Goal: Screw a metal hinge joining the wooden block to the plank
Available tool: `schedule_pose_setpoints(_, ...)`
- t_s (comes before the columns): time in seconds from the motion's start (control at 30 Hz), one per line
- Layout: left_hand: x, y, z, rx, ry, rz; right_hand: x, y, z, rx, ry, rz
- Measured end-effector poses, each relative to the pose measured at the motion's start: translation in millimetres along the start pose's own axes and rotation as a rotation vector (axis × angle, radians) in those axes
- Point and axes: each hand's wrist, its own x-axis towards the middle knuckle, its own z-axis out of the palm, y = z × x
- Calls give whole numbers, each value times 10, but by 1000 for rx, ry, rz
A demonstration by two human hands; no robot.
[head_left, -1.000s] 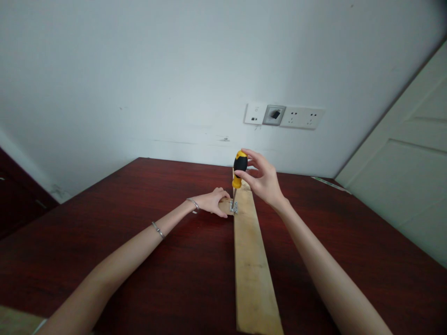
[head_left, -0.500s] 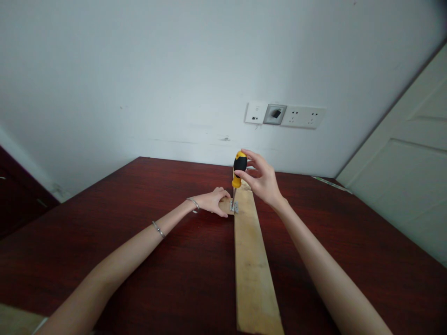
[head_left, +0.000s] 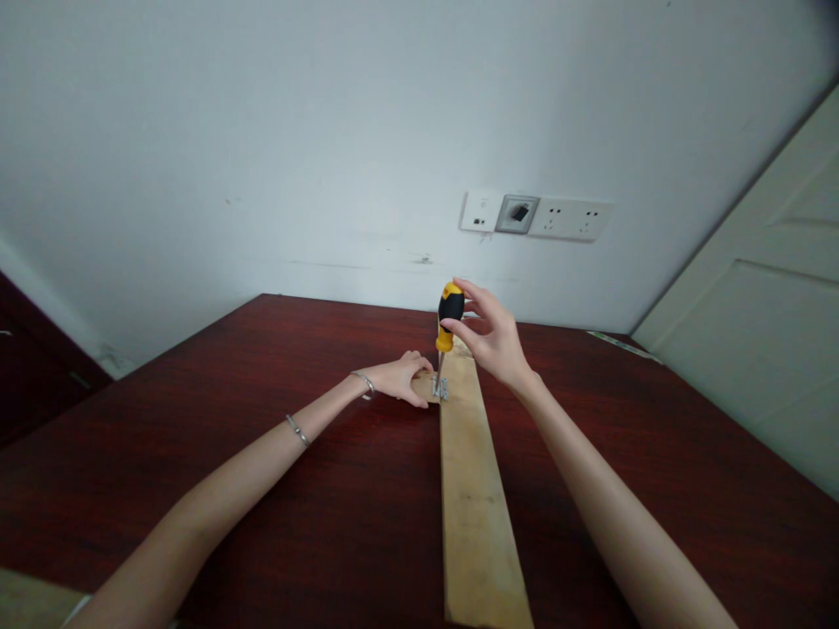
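Observation:
My right hand (head_left: pixel 488 335) grips the yellow and black handle of a screwdriver (head_left: pixel 450 307) between thumb and fingertips. The screwdriver stands nearly upright, its shaft reaching down to a small metal hinge (head_left: pixel 444 388). That hinge lies across the seam between a short wooden piece (head_left: pixel 425 386) and a long wooden board (head_left: pixel 478 498). My left hand (head_left: pixel 403 378) is closed around the short piece, thumb and fingers on opposite sides, keeping it against the board's left edge. Whether a screw sits under the tip is too small to tell.
The boards lie on a dark red-brown table (head_left: pixel 294 533). Behind it rises a white wall with power sockets (head_left: pixel 569 219). A white panelled door (head_left: pixel 780 306) stands at the right, and a thin strip (head_left: pixel 622 346) lies near the table's far right corner.
Almost nothing differs. Both hands, the screwdriver and the boards keep their places, apart from a very slight shift of the view.

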Motion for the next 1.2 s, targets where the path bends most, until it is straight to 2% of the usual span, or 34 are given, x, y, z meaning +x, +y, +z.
schedule_pose_setpoints(0.63, 3, -21, 7, -2, 17, 32, -12, 8, 5, 2, -53, 7)
schedule_pose_setpoints(0.97, 4, -57, 16, -17, 1, 5, 9, -168, -20, -33, -98, 0)
schedule_pose_setpoints(1.2, 7, -64, 22, -34, -1, 4, 16, -167, -2, -42, -93, -19)
